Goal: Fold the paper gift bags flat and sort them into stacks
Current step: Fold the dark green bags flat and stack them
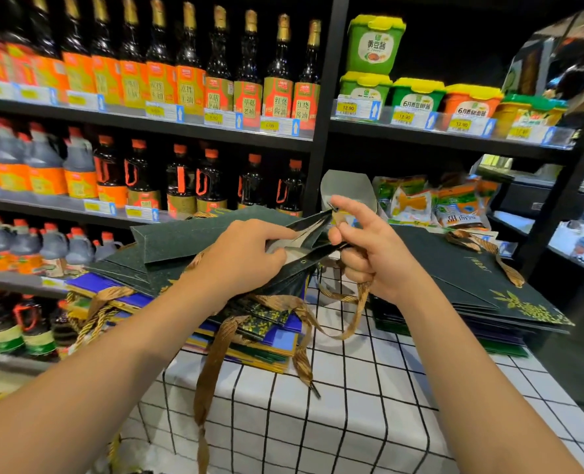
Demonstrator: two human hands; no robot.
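Observation:
A dark green paper gift bag (194,237) with gold ribbon handles is held in the air above the table, its mouth partly open and grey inside. My left hand (246,258) reaches into the bag's mouth and grips its lower side. My right hand (362,248) pinches the rim near the corner and holds a gold ribbon handle (359,313). Under the bag lies a mixed stack of blue and green bags (249,333). To the right sits a stack of flat dark green bags (461,282) with gold leaf print.
The table wears a white cloth with a black grid (352,405). Shop shelves of soy sauce bottles (181,80) fill the left and back. Green and orange tubs (417,97) and snack packets (454,203) stand behind the right stack. Loose ribbons hang over the front edge.

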